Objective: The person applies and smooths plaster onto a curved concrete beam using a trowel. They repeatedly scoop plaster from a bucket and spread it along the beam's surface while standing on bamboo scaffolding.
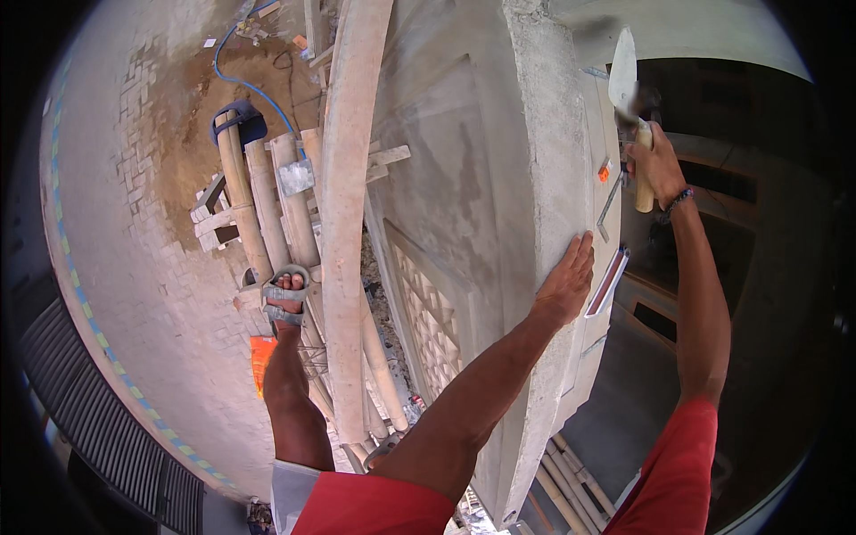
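Observation:
My right hand [658, 165] is closed round the wooden handle of a trowel [624, 76], its pale pointed blade tilted up and away. Flat on the rough top of a grey concrete wall [555, 152] rests my left hand [568, 278], fingers stretched out and nothing held. Along the ledge beyond it lie a thin bent metal rod [610, 207] and a small orange object [604, 170]. A flat tool with a reddish-brown strip [608, 282] sits close to my left hand, on the right side of the wall.
A long wooden plank [343, 223] rises left of the wall. Bamboo poles [267, 201] form a scaffold, where my sandalled foot [286, 294] stands. A dark cap [239, 122] hangs on one pole. Below are a blue hose [254, 87], paving [169, 294] and an orange bag [260, 361].

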Motion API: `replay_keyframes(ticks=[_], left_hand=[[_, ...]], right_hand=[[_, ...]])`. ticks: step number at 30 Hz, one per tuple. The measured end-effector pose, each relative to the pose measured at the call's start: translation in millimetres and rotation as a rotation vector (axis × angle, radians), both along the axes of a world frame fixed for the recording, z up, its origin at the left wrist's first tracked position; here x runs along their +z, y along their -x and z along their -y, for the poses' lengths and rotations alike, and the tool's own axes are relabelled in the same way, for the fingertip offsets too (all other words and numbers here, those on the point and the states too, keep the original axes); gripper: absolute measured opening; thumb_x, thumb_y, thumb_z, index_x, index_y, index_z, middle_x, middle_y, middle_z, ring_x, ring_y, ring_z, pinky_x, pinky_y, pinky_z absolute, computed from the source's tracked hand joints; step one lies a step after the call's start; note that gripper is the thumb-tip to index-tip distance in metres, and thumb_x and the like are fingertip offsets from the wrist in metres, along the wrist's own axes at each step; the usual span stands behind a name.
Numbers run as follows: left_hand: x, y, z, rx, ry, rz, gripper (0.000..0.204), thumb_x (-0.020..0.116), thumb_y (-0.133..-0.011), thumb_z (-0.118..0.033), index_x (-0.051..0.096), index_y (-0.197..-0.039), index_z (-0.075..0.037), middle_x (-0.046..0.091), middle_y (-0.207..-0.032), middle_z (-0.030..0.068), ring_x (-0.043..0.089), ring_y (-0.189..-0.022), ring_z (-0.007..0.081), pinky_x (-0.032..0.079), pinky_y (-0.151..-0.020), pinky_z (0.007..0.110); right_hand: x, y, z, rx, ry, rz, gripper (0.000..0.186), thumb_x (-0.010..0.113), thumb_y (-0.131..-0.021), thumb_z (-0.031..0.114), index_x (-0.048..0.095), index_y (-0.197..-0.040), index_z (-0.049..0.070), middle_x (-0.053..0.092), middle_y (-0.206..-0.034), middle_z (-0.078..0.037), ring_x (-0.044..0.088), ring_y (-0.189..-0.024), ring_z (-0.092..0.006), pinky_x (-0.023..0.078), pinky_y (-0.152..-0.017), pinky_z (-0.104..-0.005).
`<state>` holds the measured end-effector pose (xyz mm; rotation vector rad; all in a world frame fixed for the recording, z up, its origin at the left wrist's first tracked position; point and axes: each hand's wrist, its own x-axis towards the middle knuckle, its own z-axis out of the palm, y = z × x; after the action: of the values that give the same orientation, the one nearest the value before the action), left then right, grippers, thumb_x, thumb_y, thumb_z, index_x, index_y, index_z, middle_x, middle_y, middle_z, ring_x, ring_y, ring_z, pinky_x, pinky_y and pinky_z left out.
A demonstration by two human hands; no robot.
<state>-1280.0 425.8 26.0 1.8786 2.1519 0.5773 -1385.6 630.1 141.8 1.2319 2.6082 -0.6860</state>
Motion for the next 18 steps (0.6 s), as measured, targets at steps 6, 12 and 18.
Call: replay_keyframes(ticks=[6,12,18], left_hand=[[3,3,-4,0.027,0.029,0.144,0.049,0.041,-0.096,-0.025,0.045,-0.141,-0.006,0.038,-0.150,0.0074,0.016,-0.147,0.0313,0.004,-0.120,0.048],[-18,-25,-4,0.163,-0.096,1.424,0.047,0.043,-0.098,-0.025,0.042,-0.142,-0.011,0.041,-0.148,0.0075,0.026,-0.143,0.0222,0.013,-0.121,0.041],[19,7,1,-0.085,0.116,0.148,0.049,0.045,-0.101,-0.032,0.039,-0.145,-0.012,0.040,-0.150,0.0069,0.034,-0.140,0.0186,0.024,-0.119,0.038]], right_hand=[[10,-79,131,-0.673,0.766,-0.413,0.026,0.057,-0.088,0.009,0.047,-0.112,0.007,0.051,-0.074,-0.006,0.055,-0.050,-0.0164,0.047,-0.041,-0.0317],[-34,-71,170,-0.909,0.912,-0.472,0.017,0.056,-0.088,0.011,0.045,-0.101,0.011,0.051,-0.073,-0.005,0.051,-0.050,-0.0164,0.046,-0.042,-0.0322],[-55,71,99,-0.852,1.118,-0.436,0.016,0.057,-0.088,0.013,0.046,-0.096,0.005,0.050,-0.071,-0.006,0.053,-0.053,-0.0170,0.047,-0.045,-0.0332]])
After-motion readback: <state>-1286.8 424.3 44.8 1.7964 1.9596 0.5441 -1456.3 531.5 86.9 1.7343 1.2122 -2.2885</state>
